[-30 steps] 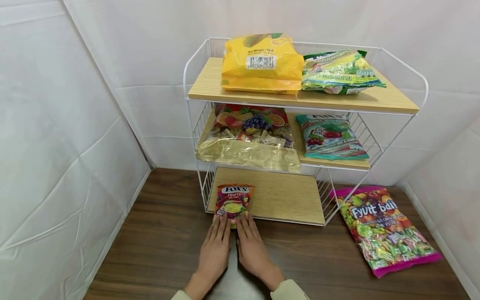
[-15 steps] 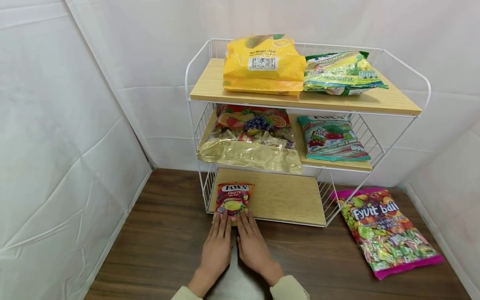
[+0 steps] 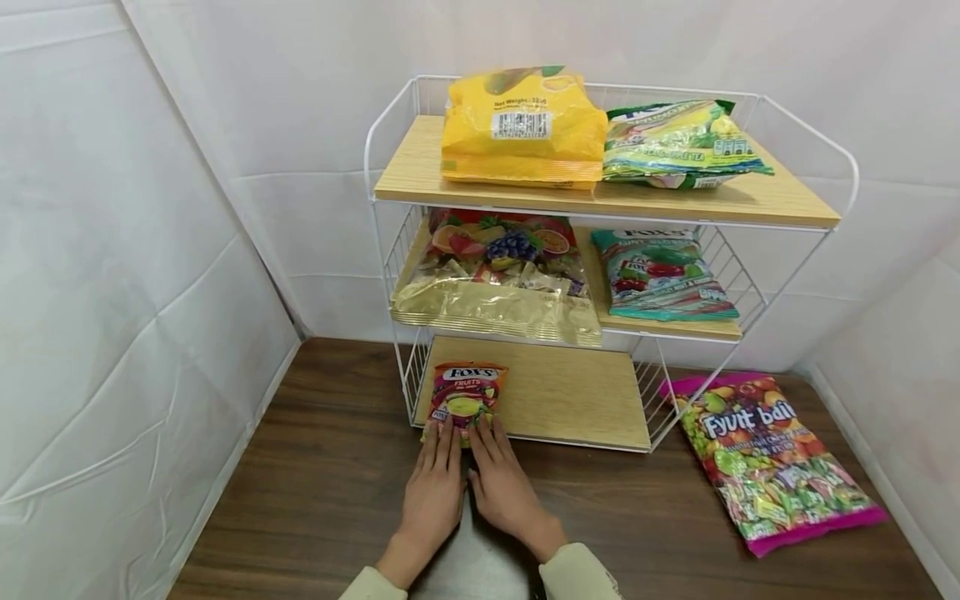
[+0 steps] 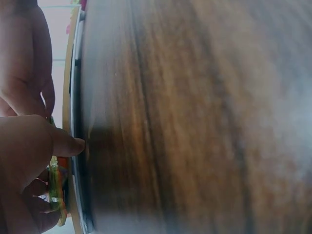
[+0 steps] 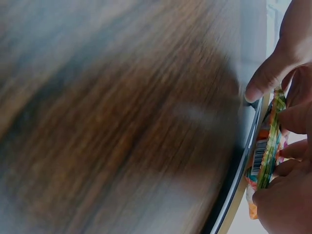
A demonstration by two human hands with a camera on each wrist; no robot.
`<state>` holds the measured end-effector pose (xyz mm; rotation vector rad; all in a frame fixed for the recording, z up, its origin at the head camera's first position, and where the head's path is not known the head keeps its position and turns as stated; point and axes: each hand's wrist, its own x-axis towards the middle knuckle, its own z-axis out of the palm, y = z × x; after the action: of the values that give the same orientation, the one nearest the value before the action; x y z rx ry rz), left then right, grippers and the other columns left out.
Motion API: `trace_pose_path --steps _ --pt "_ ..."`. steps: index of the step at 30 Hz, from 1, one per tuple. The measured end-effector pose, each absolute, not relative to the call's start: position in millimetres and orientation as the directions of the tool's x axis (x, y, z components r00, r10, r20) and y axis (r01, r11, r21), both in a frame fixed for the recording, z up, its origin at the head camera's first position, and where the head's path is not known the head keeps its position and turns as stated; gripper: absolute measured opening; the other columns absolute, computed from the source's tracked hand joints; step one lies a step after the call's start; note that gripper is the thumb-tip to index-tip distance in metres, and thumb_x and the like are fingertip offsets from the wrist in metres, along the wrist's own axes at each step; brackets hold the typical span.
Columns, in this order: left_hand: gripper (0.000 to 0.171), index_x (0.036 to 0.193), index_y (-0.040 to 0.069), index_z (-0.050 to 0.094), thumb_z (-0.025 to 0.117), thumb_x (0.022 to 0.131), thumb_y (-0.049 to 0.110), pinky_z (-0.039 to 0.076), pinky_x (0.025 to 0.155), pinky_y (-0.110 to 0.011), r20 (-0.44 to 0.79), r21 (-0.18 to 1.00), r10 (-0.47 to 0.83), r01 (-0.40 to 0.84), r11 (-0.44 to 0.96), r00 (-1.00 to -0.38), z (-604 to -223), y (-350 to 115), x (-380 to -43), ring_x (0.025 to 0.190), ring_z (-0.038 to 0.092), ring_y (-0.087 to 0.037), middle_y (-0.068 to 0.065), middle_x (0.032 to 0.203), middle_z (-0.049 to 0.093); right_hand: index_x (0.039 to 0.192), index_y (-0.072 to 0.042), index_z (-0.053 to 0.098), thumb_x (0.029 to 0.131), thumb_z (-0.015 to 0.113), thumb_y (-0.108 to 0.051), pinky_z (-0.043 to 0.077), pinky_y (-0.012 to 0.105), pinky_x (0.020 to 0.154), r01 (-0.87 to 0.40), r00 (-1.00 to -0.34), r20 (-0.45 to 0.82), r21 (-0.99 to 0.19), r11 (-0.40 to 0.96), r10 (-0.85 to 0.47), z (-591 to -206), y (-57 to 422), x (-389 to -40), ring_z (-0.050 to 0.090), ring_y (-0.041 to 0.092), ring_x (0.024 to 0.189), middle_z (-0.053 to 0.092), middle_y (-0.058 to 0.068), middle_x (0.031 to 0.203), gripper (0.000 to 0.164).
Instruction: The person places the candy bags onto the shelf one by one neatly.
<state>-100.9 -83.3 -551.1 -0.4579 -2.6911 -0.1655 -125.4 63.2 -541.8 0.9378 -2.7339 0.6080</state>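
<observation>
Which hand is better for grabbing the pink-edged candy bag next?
Probably the right hand: the pink-edged bag lies to its right, and the left hand is farther away. Both touch the small bag.

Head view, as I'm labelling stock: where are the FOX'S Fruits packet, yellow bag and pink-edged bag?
FOX'S Fruits packet [image 3: 467,397]: head view, its printed front.
Yellow bag [image 3: 522,127]: head view, its barcode label.
Pink-edged bag [image 3: 774,460]: head view, its printed front.
</observation>
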Motion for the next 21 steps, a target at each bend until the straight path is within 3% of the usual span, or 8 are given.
trace_pose_path --steps 8,15,18,21 --pt "0.073 0.138 -0.009 0.043 0.076 0.081 0.023 0.037 0.104 -0.043 0.418 0.045 0.275 0.322 0.946 -0.866 -552 -82 -104 0.136 0.029 -0.041 -0.024 0.148 0.033 0.144 0.007 0.034 0.096 0.055 -0.009 0.025 0.050 0.110 -0.608 -0.794 0.286 -0.371 0.702 -0.537 -537 64 -126 0.015 0.043 0.140 0.024 0.027 0.151 0.054" --pt "0.075 0.139 -0.006 0.043 0.076 0.079 0.025 0.036 0.104 -0.049 0.406 0.061 0.271 0.322 0.945 -0.873 -552 -86 -104 0.136 0.030 -0.040 -0.022 0.148 0.035 0.140 0.008 0.040 0.091 0.062 -0.007 0.032 0.051 0.105 -0.582 -0.805 0.396 -0.384 0.717 -0.442 -541 64 -108 0.025 0.043 0.137 0.029 0.027 0.148 0.056" --pt "0.078 0.141 -0.003 0.044 0.079 0.077 0.025 0.035 0.104 -0.052 0.410 0.077 0.267 0.325 0.943 -0.872 -549 -88 -102 0.136 0.030 -0.039 -0.020 0.147 0.037 0.140 0.010 0.040 0.090 0.063 -0.006 0.034 0.053 0.103 -0.504 -0.856 0.387 -0.475 0.722 -0.343 -542 63 -98 0.028 0.043 0.135 0.031 0.028 0.147 0.057" --pt "0.075 0.142 0.000 0.043 0.077 0.080 0.024 0.035 0.103 -0.053 0.398 0.092 0.273 0.334 0.938 -0.876 -548 -90 -98 0.135 0.033 -0.038 -0.019 0.146 0.038 0.142 0.009 0.036 0.092 0.061 -0.006 0.036 0.055 0.101 -0.369 -0.928 0.300 -0.638 0.676 -0.223 -541 62 -93 0.031 0.042 0.134 0.030 0.027 0.148 0.058"
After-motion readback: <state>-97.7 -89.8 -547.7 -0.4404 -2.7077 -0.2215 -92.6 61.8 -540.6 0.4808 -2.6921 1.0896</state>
